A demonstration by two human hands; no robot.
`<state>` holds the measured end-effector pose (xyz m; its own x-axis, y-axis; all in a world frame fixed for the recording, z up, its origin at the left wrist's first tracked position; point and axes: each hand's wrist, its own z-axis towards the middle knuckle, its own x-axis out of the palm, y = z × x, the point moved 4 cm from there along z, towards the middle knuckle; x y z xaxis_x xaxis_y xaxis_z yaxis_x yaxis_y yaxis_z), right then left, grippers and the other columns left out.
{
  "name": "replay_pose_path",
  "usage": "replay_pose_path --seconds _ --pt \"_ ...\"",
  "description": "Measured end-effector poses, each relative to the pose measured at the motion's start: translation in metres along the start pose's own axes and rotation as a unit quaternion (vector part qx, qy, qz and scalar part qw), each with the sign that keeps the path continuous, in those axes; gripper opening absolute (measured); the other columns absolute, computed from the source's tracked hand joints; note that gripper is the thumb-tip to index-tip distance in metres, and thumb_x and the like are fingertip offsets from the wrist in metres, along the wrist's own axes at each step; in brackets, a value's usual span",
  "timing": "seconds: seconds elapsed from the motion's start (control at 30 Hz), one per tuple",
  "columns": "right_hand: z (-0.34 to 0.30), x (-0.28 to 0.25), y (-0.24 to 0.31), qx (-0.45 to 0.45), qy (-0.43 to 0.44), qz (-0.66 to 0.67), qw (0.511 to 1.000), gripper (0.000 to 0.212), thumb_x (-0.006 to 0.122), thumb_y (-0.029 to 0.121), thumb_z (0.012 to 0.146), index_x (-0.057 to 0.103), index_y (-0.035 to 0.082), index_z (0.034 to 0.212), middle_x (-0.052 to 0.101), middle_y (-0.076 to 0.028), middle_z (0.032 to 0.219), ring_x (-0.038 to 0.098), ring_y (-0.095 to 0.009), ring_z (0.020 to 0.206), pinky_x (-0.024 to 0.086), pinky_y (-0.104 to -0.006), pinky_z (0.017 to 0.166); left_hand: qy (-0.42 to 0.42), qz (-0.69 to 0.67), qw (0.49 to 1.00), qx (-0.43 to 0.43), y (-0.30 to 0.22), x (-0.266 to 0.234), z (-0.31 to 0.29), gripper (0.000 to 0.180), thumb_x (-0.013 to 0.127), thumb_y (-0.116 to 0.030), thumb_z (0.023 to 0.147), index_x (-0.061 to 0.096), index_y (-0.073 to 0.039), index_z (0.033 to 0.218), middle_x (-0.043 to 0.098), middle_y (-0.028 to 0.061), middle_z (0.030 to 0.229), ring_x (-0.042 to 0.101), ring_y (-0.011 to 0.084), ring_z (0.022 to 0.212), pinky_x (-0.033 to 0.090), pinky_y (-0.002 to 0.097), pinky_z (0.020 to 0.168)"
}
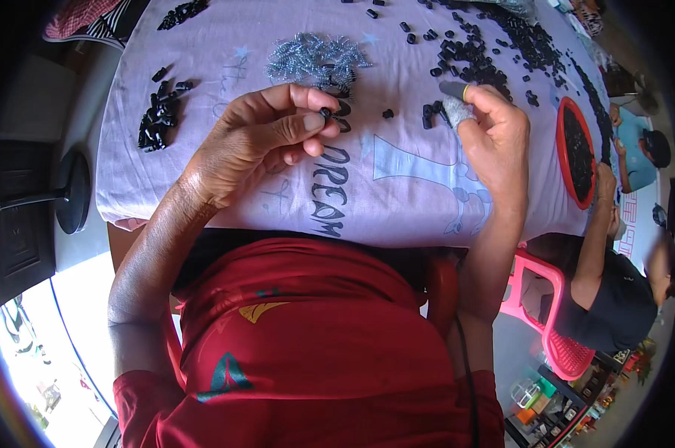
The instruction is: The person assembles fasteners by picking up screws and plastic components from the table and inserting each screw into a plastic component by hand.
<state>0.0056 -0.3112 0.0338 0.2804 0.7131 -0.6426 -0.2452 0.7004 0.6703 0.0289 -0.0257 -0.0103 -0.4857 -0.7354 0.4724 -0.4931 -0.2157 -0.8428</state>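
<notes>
My left hand [251, 134] is closed, pinching a small black cylindrical part [325, 113] between thumb and index finger above the cloth. My right hand [498, 142] is lowered over the cloth with thumb and index finger a little apart. A grey wrap covers its thumb and a dark cover its index fingertip. Beside that thumb lie a few black cylindrical pieces [428, 116], partly hidden by it. One small black piece [387, 113] sits alone between the hands. Beyond my left hand is a heap of thin, shiny blue-grey pieces [315, 58], like small coil springs.
A pale printed cloth [277, 201] covers the table. Black pieces form a pile at left [158, 116] and a wide scatter [475, 60] at far right. A red basin [563, 149] holds more dark pieces. Two other people sit along the right; a pink chair [554, 299] stands there.
</notes>
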Motion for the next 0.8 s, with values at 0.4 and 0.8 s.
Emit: replay_pose_path --seconds 0.4,0.8 --pt "-0.007 0.049 0.033 -0.152 0.090 -0.154 0.972 0.023 0.068 0.000 0.075 0.075 0.001 0.097 0.068 -0.012 0.088 0.066 -0.031 0.089 0.054 -0.0425 0.078 -0.008 0.060 0.998 0.012 0.000 0.003 -0.001 0.020 0.067 -0.011 0.101 0.066 -0.006 0.120 0.072 0.0058 0.103 0.066 0.0068 0.082 0.049 0.0184 0.069" --pt "-0.011 0.058 0.042 -0.203 0.072 -0.199 0.956 0.024 0.070 -0.005 0.073 0.063 0.002 0.095 0.065 -0.011 0.091 0.065 -0.030 0.091 0.056 -0.0412 0.076 0.002 0.058 0.998 0.023 0.005 0.004 0.001 0.019 0.065 -0.009 0.101 0.064 -0.004 0.119 0.072 0.0076 0.106 0.065 0.0086 0.085 0.048 0.0196 0.070"
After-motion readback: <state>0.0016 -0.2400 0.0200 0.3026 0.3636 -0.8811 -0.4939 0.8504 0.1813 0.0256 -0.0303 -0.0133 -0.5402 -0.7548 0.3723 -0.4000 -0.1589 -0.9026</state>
